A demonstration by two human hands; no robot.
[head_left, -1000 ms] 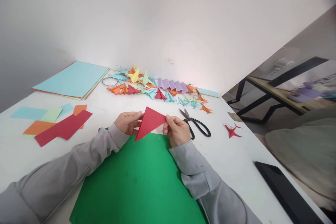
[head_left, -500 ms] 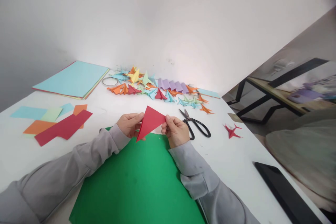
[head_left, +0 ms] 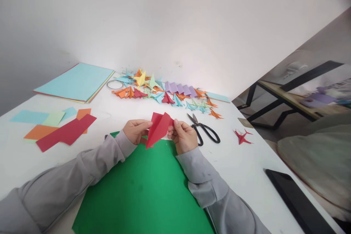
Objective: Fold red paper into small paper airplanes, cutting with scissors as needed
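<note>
A folded piece of red paper (head_left: 159, 129) is held up between my two hands, above the far edge of a green sheet (head_left: 145, 186). My left hand (head_left: 137, 130) pinches its left edge between thumb and fingers. On the other side, my right hand (head_left: 185, 136) grips the right corner with thumb and forefinger. The paper stands partly opened, with a crease running down its middle to a point at the bottom. Black-handled scissors (head_left: 204, 128) lie with parted blades just right of my right hand.
Many folded paper shapes (head_left: 167, 97) line the wall. At left are coloured paper strips (head_left: 65, 131), a stack of sheets (head_left: 74, 80) and a thin ring (head_left: 115, 85). On the right lie a red folded figure (head_left: 242, 137) and a black flat device (head_left: 296, 201) near the table edge.
The red paper was a flat folded triangle; now its layers are spread apart and a raised fold shows in the middle. Both hands stay in nearly the same place.
</note>
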